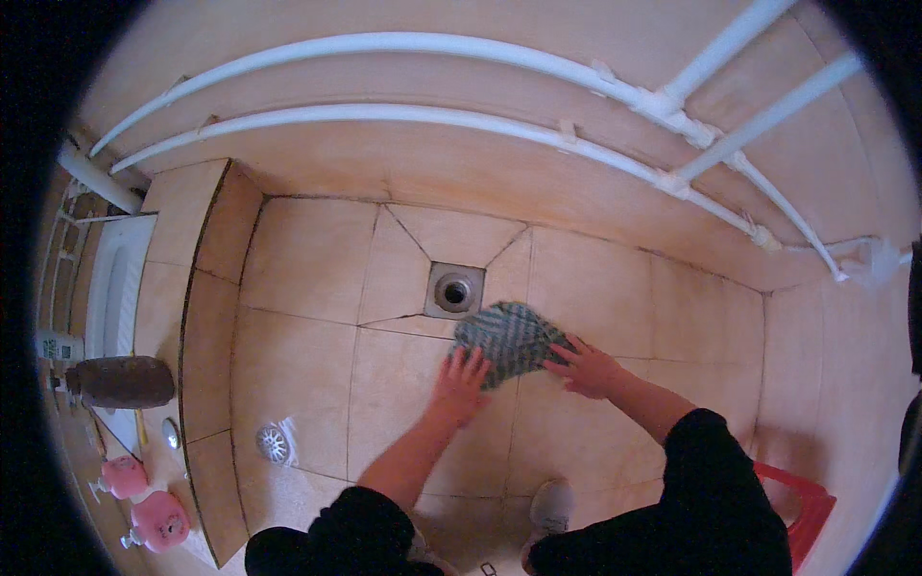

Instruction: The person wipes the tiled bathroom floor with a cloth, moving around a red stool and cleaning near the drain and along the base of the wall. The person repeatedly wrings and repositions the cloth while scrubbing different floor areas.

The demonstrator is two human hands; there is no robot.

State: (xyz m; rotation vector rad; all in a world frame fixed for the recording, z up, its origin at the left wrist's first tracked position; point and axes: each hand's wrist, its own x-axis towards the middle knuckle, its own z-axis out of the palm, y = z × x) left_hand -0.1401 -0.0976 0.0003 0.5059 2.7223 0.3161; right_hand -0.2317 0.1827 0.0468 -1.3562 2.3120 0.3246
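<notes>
A striped, dark green and grey cloth (pixel 508 338) lies spread on the tiled floor, its upper left edge close to the lower right corner of a square floor drain (pixel 454 290) with an open round hole. My left hand (pixel 463 381) rests on the lower left part of the cloth, fingers spread. My right hand (pixel 585 366) touches the right end of the cloth with its fingertips. Whether either hand grips the fabric cannot be told. A round metal drain strainer (pixel 274 443) lies on the floor to the left.
White pipes (pixel 403 115) run along the far wall. At left, a tiled step (pixel 169 241) borders a squat toilet (pixel 119 288), with a dark brown bottle (pixel 126 381) and pink bottles (pixel 162 522) on it. A red plastic stool or frame (pixel 810 511) stands at lower right. A shoe (pixel 552 506) is below my hands.
</notes>
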